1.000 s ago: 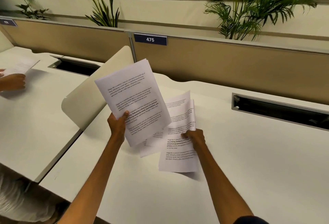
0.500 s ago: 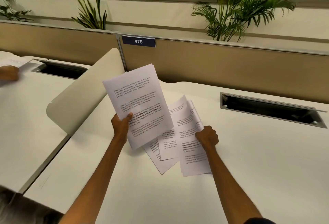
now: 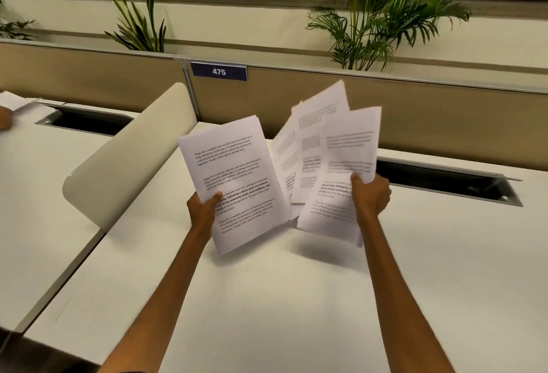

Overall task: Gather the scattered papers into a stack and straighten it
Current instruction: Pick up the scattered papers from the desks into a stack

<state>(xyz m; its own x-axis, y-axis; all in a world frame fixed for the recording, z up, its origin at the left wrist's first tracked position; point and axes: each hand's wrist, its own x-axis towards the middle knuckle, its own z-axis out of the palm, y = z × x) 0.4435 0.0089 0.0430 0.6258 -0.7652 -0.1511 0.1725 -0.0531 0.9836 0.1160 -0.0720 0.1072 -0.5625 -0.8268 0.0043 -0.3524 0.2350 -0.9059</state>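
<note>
My left hand (image 3: 204, 209) grips a small stack of printed white papers (image 3: 234, 177) by its lower left edge and holds it upright above the white desk (image 3: 281, 298). My right hand (image 3: 370, 197) is closed on a fanned bunch of several printed sheets (image 3: 329, 159), lifted off the desk and blurred by motion. The two bunches hang side by side, the fanned one partly behind the left stack's right edge. A soft shadow lies on the desk under the fanned sheets.
A curved beige divider (image 3: 127, 159) stands left of the papers. A tan partition with a "475" label (image 3: 218, 71) runs along the back, with plants behind it. A dark cable slot (image 3: 444, 183) opens in the desk at right. Another person's hand (image 3: 4, 117) shows at far left.
My right hand has lifted the fanned sheets off the desk and raised them beside the left stack. The left hand kept hold of its stack.
</note>
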